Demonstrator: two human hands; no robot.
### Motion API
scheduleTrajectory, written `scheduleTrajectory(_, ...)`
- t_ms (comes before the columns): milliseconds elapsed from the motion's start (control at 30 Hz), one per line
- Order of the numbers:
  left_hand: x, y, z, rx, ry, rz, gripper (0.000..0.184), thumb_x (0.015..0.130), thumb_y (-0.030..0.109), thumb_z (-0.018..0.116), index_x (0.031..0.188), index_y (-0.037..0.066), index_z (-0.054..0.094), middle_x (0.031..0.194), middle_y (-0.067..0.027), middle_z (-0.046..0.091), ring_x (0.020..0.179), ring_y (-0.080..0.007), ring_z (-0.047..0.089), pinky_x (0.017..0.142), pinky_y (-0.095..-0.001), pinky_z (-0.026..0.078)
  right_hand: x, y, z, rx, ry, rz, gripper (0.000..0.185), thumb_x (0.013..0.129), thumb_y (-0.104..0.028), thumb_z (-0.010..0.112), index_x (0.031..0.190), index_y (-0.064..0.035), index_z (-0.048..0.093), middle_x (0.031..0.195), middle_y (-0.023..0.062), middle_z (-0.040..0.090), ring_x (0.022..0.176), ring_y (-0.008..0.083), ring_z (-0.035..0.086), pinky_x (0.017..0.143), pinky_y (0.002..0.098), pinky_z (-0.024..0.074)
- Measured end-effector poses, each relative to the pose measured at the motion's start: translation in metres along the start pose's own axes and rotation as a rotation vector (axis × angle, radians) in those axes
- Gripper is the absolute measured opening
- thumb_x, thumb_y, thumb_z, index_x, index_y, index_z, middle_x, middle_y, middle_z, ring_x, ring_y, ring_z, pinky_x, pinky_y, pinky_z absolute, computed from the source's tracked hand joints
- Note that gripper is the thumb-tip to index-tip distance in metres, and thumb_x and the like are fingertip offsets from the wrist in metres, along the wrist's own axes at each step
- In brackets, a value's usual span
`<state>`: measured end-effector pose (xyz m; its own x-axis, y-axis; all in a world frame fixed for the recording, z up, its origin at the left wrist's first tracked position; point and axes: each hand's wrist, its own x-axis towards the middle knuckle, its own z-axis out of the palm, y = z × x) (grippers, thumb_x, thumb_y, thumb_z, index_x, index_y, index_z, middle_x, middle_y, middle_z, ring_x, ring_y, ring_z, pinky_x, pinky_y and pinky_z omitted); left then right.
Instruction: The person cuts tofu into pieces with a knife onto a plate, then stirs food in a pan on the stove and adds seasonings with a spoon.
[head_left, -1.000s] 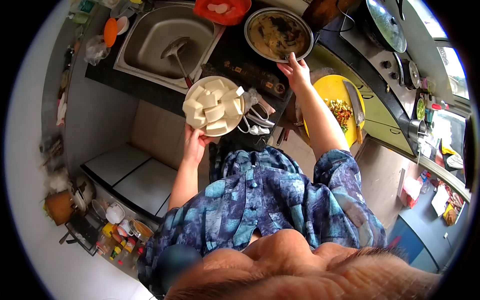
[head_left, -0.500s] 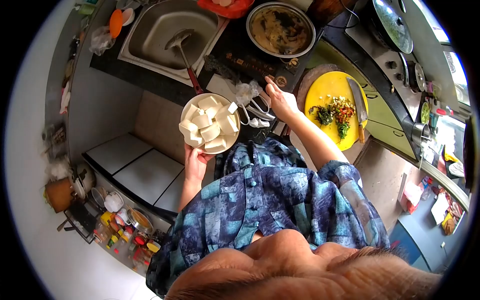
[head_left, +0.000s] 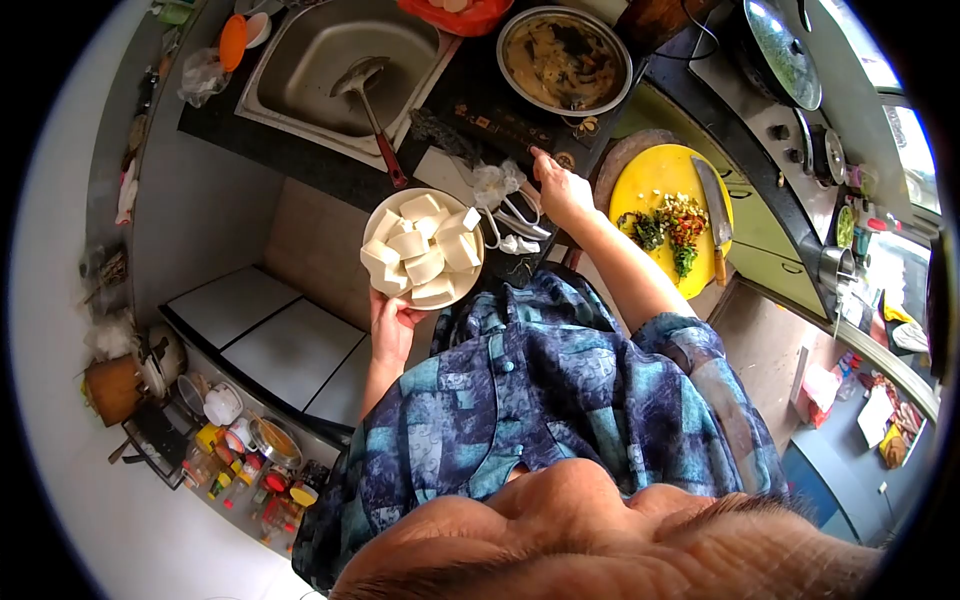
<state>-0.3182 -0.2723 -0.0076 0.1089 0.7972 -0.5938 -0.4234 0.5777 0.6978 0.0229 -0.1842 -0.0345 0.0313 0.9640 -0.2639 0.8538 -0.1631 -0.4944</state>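
My left hand (head_left: 393,325) grips the near rim of a pale bowl (head_left: 371,225), holding it up in front of my body. Large white tofu cubes (head_left: 425,264) are heaped in it. My right hand (head_left: 565,193) reaches to the front edge of a black induction cooker (head_left: 495,128). Its index finger is stretched out at the control panel, and nothing shows in this hand; whether the fingertip touches is hard to tell. On the cooker sits a steel pot (head_left: 563,62) of brownish soup with dark pieces.
Right of my hand, a yellow cutting board (head_left: 655,172) carries chopped greens and red bits (head_left: 684,225) and a cleaver (head_left: 712,200). A ladle (head_left: 375,125) leans across the steel sink (head_left: 300,60). White cords and a plastic bag (head_left: 497,185) lie near the counter edge. A lidded pan (head_left: 782,55) stands far right.
My right hand's fingers have drawn in somewhat, leaving the index finger pointing at the cooker panel. The bowl of tofu stays in my left hand, almost unmoved.
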Motion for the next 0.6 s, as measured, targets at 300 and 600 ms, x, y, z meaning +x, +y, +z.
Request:
scheduleTrajectory(300,-0.001,0.001,-0.009,0.0,-0.008,0.012,0.059,0.087,0.002,0.04,0.142,0.017,0.027,0.13,-0.0144,0.047,0.106,-0.0271,0.061,0.077,-0.0403,0.061,0.001,0.0,0.008,-0.065,0.014,-0.033,0.037,0.089,-0.026,0.058,0.114,-0.0006,0.047,0.146,0.0076,0.04,0.094,0.0351,0.065,0.076,0.0435,0.0533)
scheduleTrajectory(600,0.009,0.002,-0.006,-0.004,0.024,0.021,0.062,0.083,0.0,0.04,0.142,0.016,0.026,0.129,-0.015,0.048,0.105,-0.0279,0.061,0.075,-0.0397,0.061,0.011,-0.004,0.022,-0.108,0.025,-0.062,0.029,0.085,-0.006,0.05,0.113,-0.0006,0.045,0.148,0.0132,0.036,0.089,0.0368,0.066,0.071,0.0448,0.0536)
